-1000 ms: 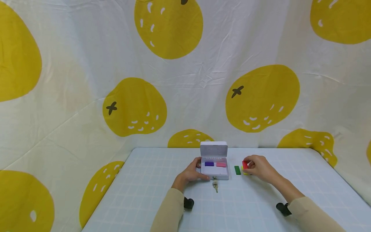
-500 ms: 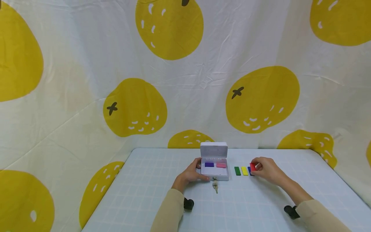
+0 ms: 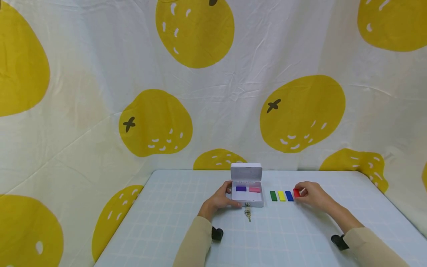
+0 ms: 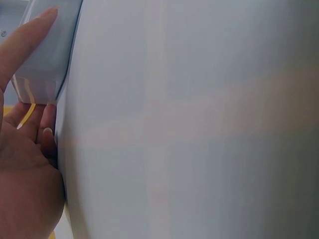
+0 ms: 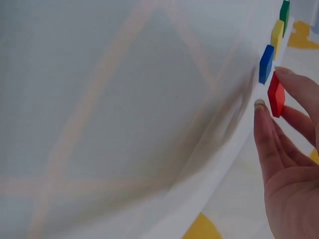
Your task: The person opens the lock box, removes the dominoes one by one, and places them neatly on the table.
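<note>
In the head view a white cash box (image 3: 255, 203) stands with its lid (image 3: 246, 172) raised. A purple block (image 3: 241, 188) and a pink block (image 3: 254, 189) lie inside. My left hand (image 3: 219, 197) holds the box at its left side, thumb along the front and fingers around the far side. My right hand (image 3: 313, 195) pinches a red block (image 5: 276, 94) between thumb and fingers, at the right end of a row. Green (image 3: 273, 195), yellow (image 3: 281, 195) and blue (image 3: 289, 196) blocks make up that row, lying flat.
Keys (image 3: 248, 213) hang from the lock on the box front. A pale checked cloth covers the table (image 3: 160, 230). Behind it hangs a white curtain (image 3: 227, 122) printed with yellow fruit.
My right hand has carried the red block rightward, past the yellow and blue blocks, and lowered it beside the blue one. The left hand stays on the cash box.
</note>
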Demonstrator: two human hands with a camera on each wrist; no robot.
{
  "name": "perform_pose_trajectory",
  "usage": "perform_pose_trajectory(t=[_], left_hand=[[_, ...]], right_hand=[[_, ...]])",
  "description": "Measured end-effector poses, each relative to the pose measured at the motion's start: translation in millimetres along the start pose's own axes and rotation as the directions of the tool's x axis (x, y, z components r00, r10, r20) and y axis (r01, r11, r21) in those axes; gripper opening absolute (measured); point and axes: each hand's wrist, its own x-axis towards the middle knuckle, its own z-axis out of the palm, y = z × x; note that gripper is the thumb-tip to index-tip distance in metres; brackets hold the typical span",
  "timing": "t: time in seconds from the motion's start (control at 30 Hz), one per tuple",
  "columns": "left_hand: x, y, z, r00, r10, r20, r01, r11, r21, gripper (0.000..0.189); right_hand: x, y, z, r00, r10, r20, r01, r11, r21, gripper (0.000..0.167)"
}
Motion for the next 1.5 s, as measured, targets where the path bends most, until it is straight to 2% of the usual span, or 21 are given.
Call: perform_pose_trajectory(t=[0.17, 0.53, 0.93, 1.03, 1.33, 1.5], left_hand=[[-1.8, -0.1, 0.3, 1.000, -0.007, -0.007, 0.007, 1.000, -0.014, 0.097], [-2.0, 1.3, 1.4, 1.000, -0.019, -0.009, 0.019, 1.000, -0.005, 0.098], [-0.1, 0.3, 0.5, 1.000, 0.017, -0.005, -0.017, 1.000, 0.024, 0.097], [-0.5, 0.8, 0.4, 1.000, -0.001, -0.001, 0.001, 1.000, 0.010, 0.096], [1.9, -0.2, 0.7, 1.000, -0.021, -0.009, 0.022, 1.000, 0.009, 0.097], [1.5, -0.5, 0.8, 1.000, -0.012, -0.006, 0.012, 1.000, -0.004, 0.097]], right_hand=[[1.0, 4.3, -0.2, 0.999, 0.030, 0.030, -0.030, 1.000, 0.003, 0.040], [4.8, 9.9, -1.0, 0.998, 0.017, 0.068, -0.017, 1.000, -0.004, 0.038], [6.4, 12.5, -3.6, 0.993, 0.028, 0.114, -0.030, 0.999, 0.012, 0.039], [6.2, 12.0, -3.3, 0.992, 0.041, 0.119, -0.044, 0.999, 0.018, 0.040], [4.5, 15.6, -3.2, 0.994, 0.030, 0.107, -0.032, 0.999, 0.019, 0.049], [1.8, 17.5, -4.1, 0.994, 0.014, 0.107, -0.016, 1.000, 0.018, 0.054]])
